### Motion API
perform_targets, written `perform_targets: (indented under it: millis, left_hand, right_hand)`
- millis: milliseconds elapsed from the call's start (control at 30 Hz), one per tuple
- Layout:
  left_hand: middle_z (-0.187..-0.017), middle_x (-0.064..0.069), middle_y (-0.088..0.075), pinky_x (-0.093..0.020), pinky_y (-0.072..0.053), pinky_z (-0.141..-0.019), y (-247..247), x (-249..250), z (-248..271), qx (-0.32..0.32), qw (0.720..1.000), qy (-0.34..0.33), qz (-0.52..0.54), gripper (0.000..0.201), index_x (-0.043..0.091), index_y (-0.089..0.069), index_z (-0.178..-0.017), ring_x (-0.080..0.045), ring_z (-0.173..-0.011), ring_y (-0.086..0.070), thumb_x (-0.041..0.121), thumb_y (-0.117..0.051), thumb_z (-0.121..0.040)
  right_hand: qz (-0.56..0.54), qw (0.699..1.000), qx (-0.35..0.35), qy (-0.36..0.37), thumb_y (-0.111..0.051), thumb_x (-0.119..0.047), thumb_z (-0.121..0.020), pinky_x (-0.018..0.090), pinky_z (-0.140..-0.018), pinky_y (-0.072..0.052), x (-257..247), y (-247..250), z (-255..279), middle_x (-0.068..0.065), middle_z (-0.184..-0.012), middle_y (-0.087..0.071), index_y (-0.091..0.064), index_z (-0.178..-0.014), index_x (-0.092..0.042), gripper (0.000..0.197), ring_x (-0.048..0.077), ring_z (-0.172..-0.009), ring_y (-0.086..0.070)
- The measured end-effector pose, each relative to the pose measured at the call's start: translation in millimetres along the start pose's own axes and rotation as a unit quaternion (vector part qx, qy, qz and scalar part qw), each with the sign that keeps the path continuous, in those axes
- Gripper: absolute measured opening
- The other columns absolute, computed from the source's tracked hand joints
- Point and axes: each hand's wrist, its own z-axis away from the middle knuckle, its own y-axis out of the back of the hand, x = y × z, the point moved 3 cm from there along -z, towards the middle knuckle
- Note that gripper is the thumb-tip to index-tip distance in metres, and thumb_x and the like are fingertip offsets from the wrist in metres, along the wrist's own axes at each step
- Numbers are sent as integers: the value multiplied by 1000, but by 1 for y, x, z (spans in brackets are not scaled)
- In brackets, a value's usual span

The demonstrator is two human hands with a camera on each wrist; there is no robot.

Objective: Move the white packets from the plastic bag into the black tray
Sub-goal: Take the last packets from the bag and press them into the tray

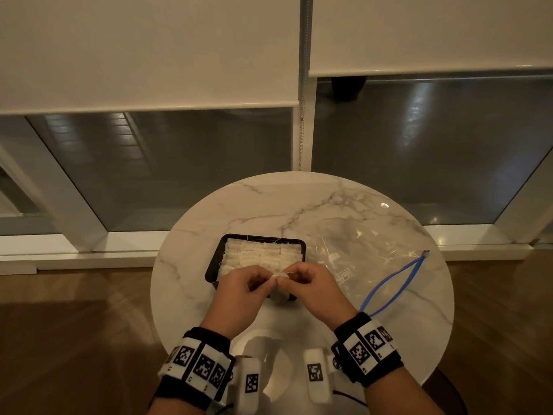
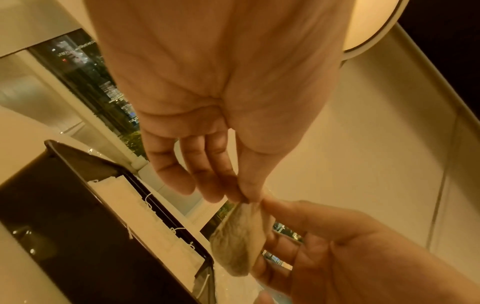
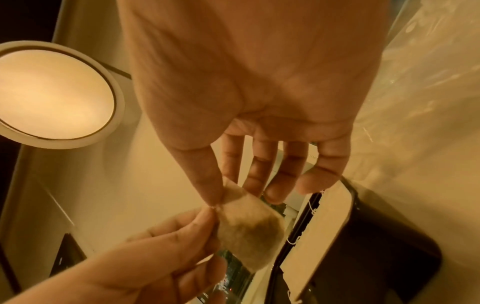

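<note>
You hold one packet (image 2: 242, 236) between both hands above the near edge of the tray (image 1: 213, 266). Your left hand (image 1: 239, 290) pinches its top corner between thumb and fingertips, and your right hand (image 1: 311, 287) pinches the same top edge from the other side; the remaining fingers of both hands hang loose.

Risks from this position, as judged:
- Pulling the two pinches apart could tear the thin paper along the top seam and spill the contents.
- The packet hangs near the tray's front rim. Releasing it here could drop it on the table (image 1: 299, 205) rather than inside.
- Loose strings lie over the packed rows; a trailing finger could snag one and lift a seated packet.
- The rows look nearly full, so forcing this packet in could buckle its neighbours.

Materials: the packet is a soft, translucent paper pouch, pillow-shaped, with dark fill showing through. The tray is rigid black plastic, rectangular with rounded corners. The bag (image 1: 359, 253) lies flat and crinkled to the right of the tray, clear film with a blue zip strip at its open mouth; it looks empty. The table is round, glossy marble-patterned.
</note>
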Motion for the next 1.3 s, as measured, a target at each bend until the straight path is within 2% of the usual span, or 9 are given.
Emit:
perform_targets:
  millis: [100, 267, 367, 467, 600, 700, 867, 1033, 1300]
  left_hand:
    - [-83, 6, -74, -27, -58, -78, -1, -2, 1, -24, 1000, -2, -9, 7, 24, -74, -89, -10, -81, -70, 23, -69, -95]
    - [-90, 9, -74, -22, -57, -81, -2, -2, 1, -28, 1000, 14, -3, 8, 28, -72, -102, -2, -85, -69, 26, -69, -95]
    - [-108, 13, -68, -8, -50, -76, 1, -2, 2, 4, 998, 64, 27, 28, 35, -60, -125, 7, -92, -65, 30, -64, -98]
    - [-115, 13, -64, -5, -44, -74, 3, -3, 3, 19, 997, 80, 12, 33, 33, -57, -133, 8, -99, -59, 32, -60, -100]
    - [-124, 15, -63, -18, -49, -90, -2, -11, 3, -19, 996, 85, 24, 45, 33, -57, -136, -1, -111, -60, 40, -69, -93]
    - [-126, 16, -65, -20, -51, -93, -16, -6, 4, -92, 990, 70, 84, 44, 33, -59, -135, -3, -116, -61, 44, -67, -94]
    - [-101, 2, -77, -28, -57, -76, -30, -4, 9, -89, 975, 114, 168, 20, 20, -71, -110, -17, -93, -72, 30, -54, -103]
    - [-93, -5, -77, -30, -55, -66, -30, -3, 10, -80, 977, 111, 162, 25, 14, -72, -103, -24, -80, -73, 32, -56, -102]
    - [-93, -4, -77, -27, -52, -64, -33, -8, 9, -102, 974, 118, 163, 23, 15, -73, -107, -19, -79, -72, 30, -56, -102]
  right_hand:
    - [37, 999, -30, 14, -73, -30, -87, 43, -73, -57, -7, 3, 1, 4, -78, -72, -73, -84, -18, 12, 16, -72, -65]
    - [91, 994, -62, 12, -72, -22, -90, 33, -73, -56, -18, 9, 2, 5, -79, -72, -74, -83, -16, 10, 11, -71, -65]
    - [100, 995, 26, 12, -73, -21, -90, 19, -75, -54, -19, 21, -2, -6, -78, -74, -78, -84, -24, 8, 2, -76, -68]
    - [149, 979, 136, 28, -74, -25, -89, 4, -71, -47, -22, 37, -3, -15, -82, -74, -80, -92, -26, 7, -9, -81, -66]
    - [104, 994, 10, 11, -71, -20, -91, 21, -72, -54, -18, 28, -4, -8, -82, -75, -78, -86, -25, 10, 4, -79, -70]
    - [59, 998, -11, 33, -71, -17, -91, 32, -79, -58, -17, 23, -4, -1, -86, -76, -79, -90, -20, 8, 16, -84, -72]
    - [33, 998, -28, 38, -71, -11, -91, 12, -57, -44, -22, 19, -3, -4, -73, -72, -77, -89, -11, 7, 4, -66, -62]
    - [58, 996, -65, 18, -71, -21, -91, 13, -59, -46, -21, 19, -4, 0, -80, -74, -76, -93, -16, 8, 9, -69, -65]
    - [92, 994, -58, 4, -73, -9, -88, 9, -57, -43, -26, 28, -16, -8, -70, -71, -78, -83, -14, 9, -4, -62, -60]
